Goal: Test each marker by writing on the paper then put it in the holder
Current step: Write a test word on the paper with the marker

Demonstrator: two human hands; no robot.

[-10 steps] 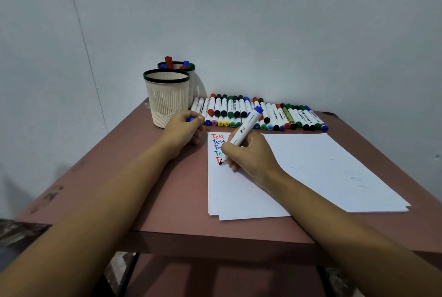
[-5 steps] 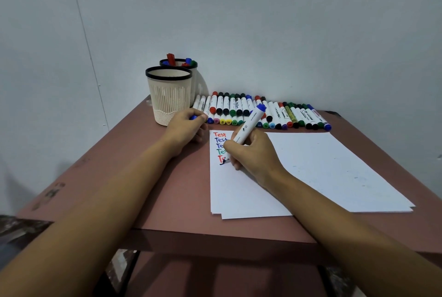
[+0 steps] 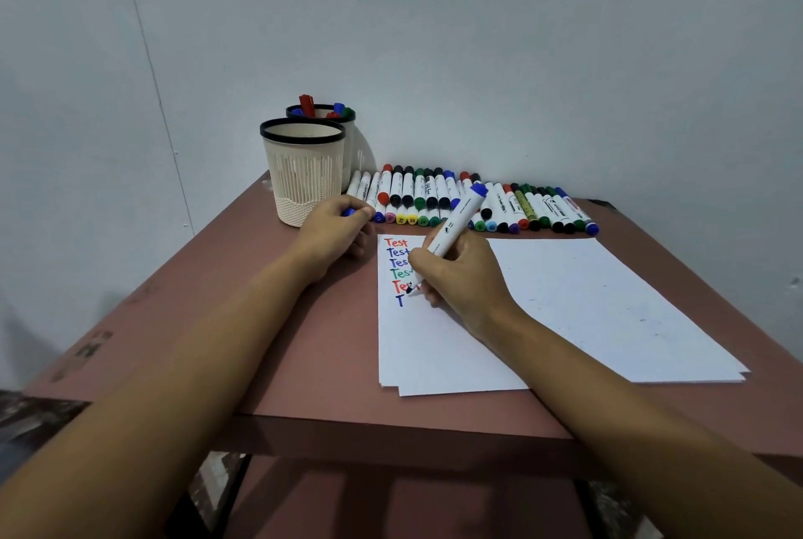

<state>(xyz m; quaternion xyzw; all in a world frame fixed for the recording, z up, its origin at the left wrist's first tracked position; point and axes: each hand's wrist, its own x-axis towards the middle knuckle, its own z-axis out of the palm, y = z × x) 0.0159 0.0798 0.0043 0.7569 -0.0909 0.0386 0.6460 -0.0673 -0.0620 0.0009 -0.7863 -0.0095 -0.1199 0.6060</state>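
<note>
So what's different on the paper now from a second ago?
A new blue letter T now sits under the five words. The right hand slid the marker a little right to go on writing. The left hand still holds the blue cap; cups and marker row unchanged.

My paper point(image 3: 565, 312) reads "Test" in red, partly hidden repeats in blue and green below, then a lone blue "T".

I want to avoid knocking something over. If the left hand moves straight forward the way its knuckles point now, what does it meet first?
Most likely the row of markers, at its near left end, just beyond the left hand. The cream holder stands slightly to the left of that line, though depth is hard to judge.
</note>
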